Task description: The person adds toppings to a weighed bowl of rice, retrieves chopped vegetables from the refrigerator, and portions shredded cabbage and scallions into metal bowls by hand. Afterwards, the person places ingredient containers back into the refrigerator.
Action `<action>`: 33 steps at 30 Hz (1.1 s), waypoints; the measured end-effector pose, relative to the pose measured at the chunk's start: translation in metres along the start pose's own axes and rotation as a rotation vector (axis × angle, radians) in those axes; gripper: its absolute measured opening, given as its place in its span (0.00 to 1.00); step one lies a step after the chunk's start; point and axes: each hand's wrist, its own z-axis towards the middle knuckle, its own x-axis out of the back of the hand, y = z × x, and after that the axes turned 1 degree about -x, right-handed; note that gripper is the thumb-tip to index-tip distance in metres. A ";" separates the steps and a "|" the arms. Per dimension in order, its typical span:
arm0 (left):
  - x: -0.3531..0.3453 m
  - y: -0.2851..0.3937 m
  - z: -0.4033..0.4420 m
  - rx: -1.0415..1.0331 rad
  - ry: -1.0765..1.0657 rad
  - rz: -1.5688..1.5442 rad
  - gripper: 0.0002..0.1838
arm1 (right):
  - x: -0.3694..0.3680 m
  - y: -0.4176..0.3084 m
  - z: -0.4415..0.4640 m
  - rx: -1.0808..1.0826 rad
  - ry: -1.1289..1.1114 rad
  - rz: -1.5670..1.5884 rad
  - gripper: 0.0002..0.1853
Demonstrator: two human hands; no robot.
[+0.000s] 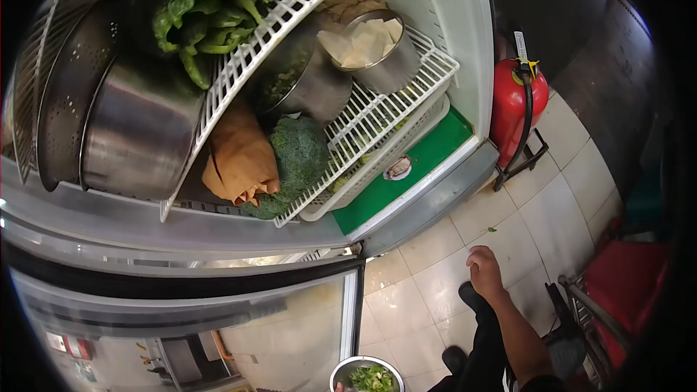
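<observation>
At the bottom edge of the view is a metal bowl [367, 358] holding chopped leafy greens [372, 378]. The tip of my left hand [339, 387] shows at its rim, gripping it; the rest of that hand is out of frame. My right hand [485, 270] hangs over the tiled floor with its fingers curled in and no object visible in them. Before me stands an open refrigerator with white wire shelves [392, 112]. On them are leafy greens [210, 11], broccoli [298, 160], folded brown sheets [239, 156] and a metal pot of white chunks [396, 65].
The refrigerator's glass door [283, 319] swings out at lower left. Large metal pots [141, 131] fill the left shelf. A white basket [377, 167] sits low, above a green base [435, 152]. A red fire extinguisher [512, 105] stands beside the refrigerator; a red seat [628, 294] is at right.
</observation>
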 end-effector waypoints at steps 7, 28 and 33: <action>-0.018 -0.086 -0.004 -0.125 0.038 -0.038 0.38 | -0.003 -0.042 0.010 -0.239 -0.021 0.159 0.02; 0.031 0.016 -0.048 0.137 0.025 -0.628 0.34 | 0.077 -0.290 0.215 -0.197 0.094 0.780 0.14; 0.022 -0.003 -0.043 0.087 0.000 -0.675 0.33 | 0.087 -0.280 0.283 -0.288 0.345 0.881 0.13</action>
